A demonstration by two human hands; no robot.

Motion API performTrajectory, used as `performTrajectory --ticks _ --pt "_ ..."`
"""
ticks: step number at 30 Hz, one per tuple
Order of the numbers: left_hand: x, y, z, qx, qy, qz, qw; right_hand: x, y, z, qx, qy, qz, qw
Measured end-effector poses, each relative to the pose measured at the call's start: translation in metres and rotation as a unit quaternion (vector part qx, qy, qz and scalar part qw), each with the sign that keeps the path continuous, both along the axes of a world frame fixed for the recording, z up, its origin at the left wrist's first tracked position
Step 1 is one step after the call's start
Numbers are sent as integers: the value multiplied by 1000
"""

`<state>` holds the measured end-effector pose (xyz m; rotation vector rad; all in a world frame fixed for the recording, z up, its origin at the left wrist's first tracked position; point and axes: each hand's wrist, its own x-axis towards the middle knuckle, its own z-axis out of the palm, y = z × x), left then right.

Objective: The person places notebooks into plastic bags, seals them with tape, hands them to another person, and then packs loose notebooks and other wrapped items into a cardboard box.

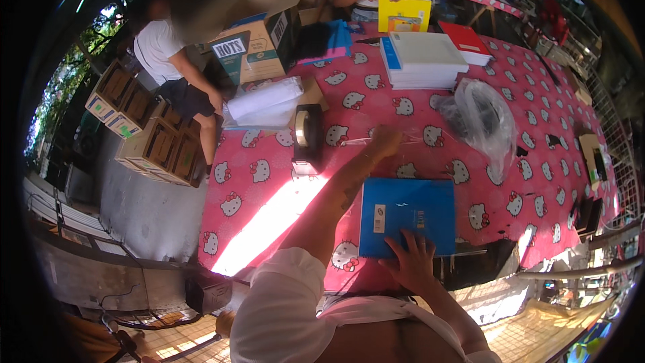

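Observation:
My left hand [388, 141] reaches far forward over the table, its fingers closed on a thin sheet of clear plastic [359, 141] whose shape is hard to make out. Nearer to me lies a blue notebook [410, 212] with a white label on its cover. My right hand [411, 262] rests on the notebook's lower edge with its fingers spread. Left of my left forearm stands a black tape dispenser [309, 138] holding a roll of tape.
A pink patterned cloth [262, 191] covers the table. Around it are a crumpled clear plastic bag [480, 121], a stack of white notebooks [426, 60], red notebooks [465, 42], a plastic-wrapped pack [265, 101] and an open carton [252, 47]. One person holds a yellow notebook [403, 13]; another stands left.

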<state>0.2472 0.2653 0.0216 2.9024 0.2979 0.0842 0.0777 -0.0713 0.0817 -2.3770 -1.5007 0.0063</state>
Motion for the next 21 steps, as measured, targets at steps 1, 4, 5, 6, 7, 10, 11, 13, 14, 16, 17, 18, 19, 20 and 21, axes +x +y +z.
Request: performTrajectory --ticks 1,4,5,6,7,10,11,13,14,16,17,18,19,20,21 --pt "1 -17 25 6 -2 -34 999 5 -6 -3 -11 7 -27 1000" --pt "-28 -38 88 79 -156 -98 980 11 -11 -3 7 -5 -10 1000" --pt "-38 -44 98 77 -152 -103 980 13 -13 -6 12 -18 6 1000" --pt "-47 -51 107 49 -137 -129 981 14 -15 -9 17 -32 23 999" --pt "-61 -57 114 24 -120 -148 981 12 -15 -11 18 -28 26 999" --pt "-90 -93 116 12 -125 -129 984 9 -15 -18 18 -43 32 998" --pt "-100 -107 118 13 -121 -131 984 8 -14 -22 30 -54 21 998" --pt "-120 -133 121 104 -42 -133 985 5 -11 -30 45 -63 11 997" --pt "-128 -141 116 106 -41 -133 985 5 -9 -35 43 -58 4 997" --pt "-146 -152 103 238 -64 -136 960 5 -9 -42 44 -50 2 998" --pt "-153 -159 96 240 -62 -137 959 7 -10 -43 63 -64 2 996" --pt "-159 -167 90 266 -83 -144 950 9 -12 -45 81 -78 2 994" --pt "-166 -171 83 292 -102 -150 939 8 -13 -45 83 -74 3 994" --pt "-171 -173 75 293 -97 -150 939 6 -13 -45 75 -64 7 995" --pt "-175 -174 67 264 -102 -160 946 4 -12 -44 68 -54 11 996"
